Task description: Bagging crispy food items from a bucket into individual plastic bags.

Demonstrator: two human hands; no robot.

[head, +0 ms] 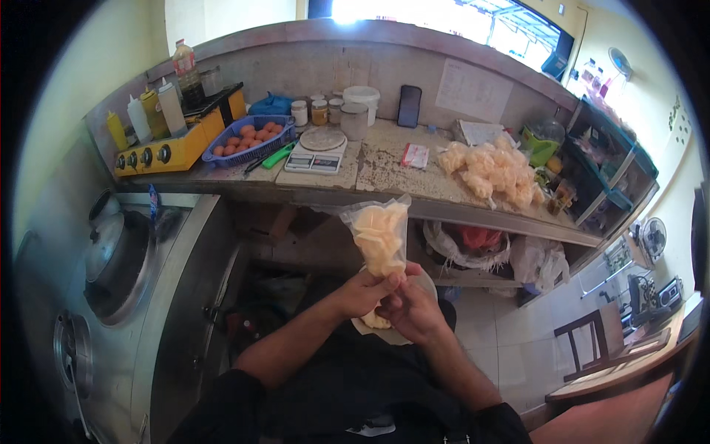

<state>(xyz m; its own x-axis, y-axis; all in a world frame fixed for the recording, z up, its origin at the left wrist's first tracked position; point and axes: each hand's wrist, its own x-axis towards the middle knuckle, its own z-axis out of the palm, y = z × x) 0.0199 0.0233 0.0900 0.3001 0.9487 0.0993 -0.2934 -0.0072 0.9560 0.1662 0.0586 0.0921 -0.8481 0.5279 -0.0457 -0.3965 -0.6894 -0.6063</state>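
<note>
Both hands meet in front of my body, at the lower end of a clear plastic bag (381, 236) filled with pale chips or crackers. My left hand (366, 294) pinches the bag's gathered end between thumb and fingers. The fingers of my right hand (413, 313) touch that same end, and whether they grip it is hidden. Below the hands a round container (427, 286) with more pale pieces (376, 320) near its lower rim is partly covered by them. A heap of filled plastic bags (499, 169) lies on the counter, right of a small red and white packet (415, 156).
The counter (388, 186) carries a digital kitchen scale (314, 161), a blue basket (249, 155) of eggs, jars (320, 112), a phone (409, 105) and a glass display case (610, 161). At the left are squeeze bottles (172, 108) and a steel stove (166, 266) with a lidded pan (105, 247).
</note>
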